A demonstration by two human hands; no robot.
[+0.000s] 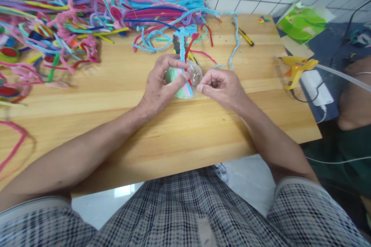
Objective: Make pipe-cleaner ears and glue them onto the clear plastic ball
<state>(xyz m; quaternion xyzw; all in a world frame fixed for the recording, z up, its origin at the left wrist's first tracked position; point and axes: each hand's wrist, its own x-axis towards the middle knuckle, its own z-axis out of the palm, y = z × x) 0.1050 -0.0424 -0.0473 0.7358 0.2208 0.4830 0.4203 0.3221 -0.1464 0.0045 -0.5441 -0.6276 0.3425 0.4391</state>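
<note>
My left hand (162, 81) is closed, thumb and forefinger pinching a red pipe cleaner (190, 47) beside an upright, twisted light-blue pipe cleaner stem (182, 44). Below those fingers lies a pastel striped piece (185, 89) in green, pink and blue. A round, whitish, crumpled-looking lump (195, 72) sits just right of the stem. To the right of the lump, my right hand (224, 87) has its thumb and forefinger pressed together; whatever may be between them is too small to make out. Dark and yellow handles, partly hidden, show behind the stem.
Heaps of coloured pipe cleaners (162, 13) fill the table's back and left. A yellow cutter knife (245, 35) lies back right. A yellow glue gun (296, 70) rests at the right edge by a white power strip (318, 88). Another person's leg (355, 92) is at far right.
</note>
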